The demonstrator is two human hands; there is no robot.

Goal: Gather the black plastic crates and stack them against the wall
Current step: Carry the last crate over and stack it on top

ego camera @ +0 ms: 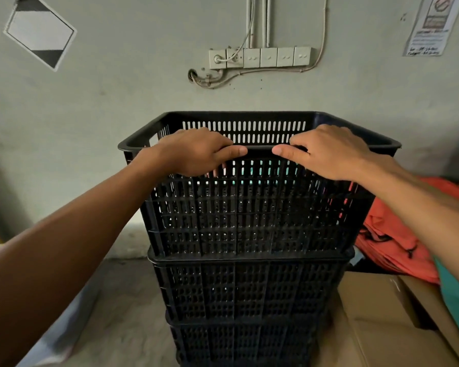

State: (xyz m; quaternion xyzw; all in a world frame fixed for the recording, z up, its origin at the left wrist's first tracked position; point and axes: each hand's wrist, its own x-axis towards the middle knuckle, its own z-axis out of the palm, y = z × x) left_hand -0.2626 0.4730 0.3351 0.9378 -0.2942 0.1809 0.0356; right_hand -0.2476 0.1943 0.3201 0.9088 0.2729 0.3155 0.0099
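now my left hand [196, 152] and right hand [326, 152] clasp the near rim of the top black slotted plastic crate [249, 207]; i should seat it squarely on the stack [247, 300].

Your top crate [249, 207]: black plastic, slotted walls, open and upright, rolled rim, nested squarely into the crate below [247, 290]. A third crate [244, 343] sits under that, forming one straight stack on the floor, close to the wall [117, 88]. All three share the same perforated grid pattern. Light shows through the top one's far-side slots.
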